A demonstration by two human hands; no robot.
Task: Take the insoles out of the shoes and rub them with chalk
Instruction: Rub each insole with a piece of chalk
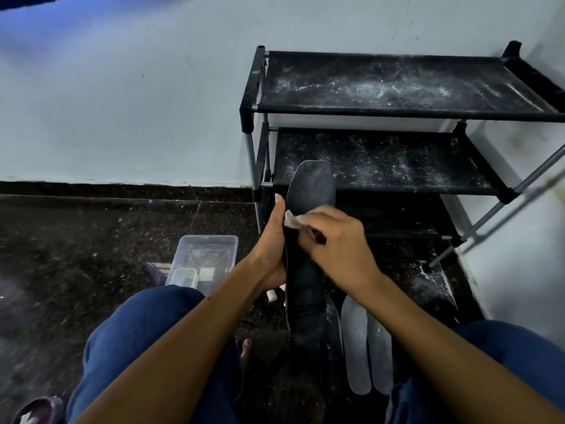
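Left hand gripping dark insole, right hand pressing chalk on it

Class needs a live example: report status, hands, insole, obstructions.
Left hand grips dark insole upright. Right hand fingers pinch chalk against it. Two grey insoles on floor. Nothing obstructing.

Four insoles can be counted: one dark insole held upright in front of the shoe rack, and three grey insoles laid side by side on the floor below it. One piece of chalk is seen against the held insole, one chalk stick on the floor left of the rack, and one clear plastic box further left. Three rack shelves are visible.
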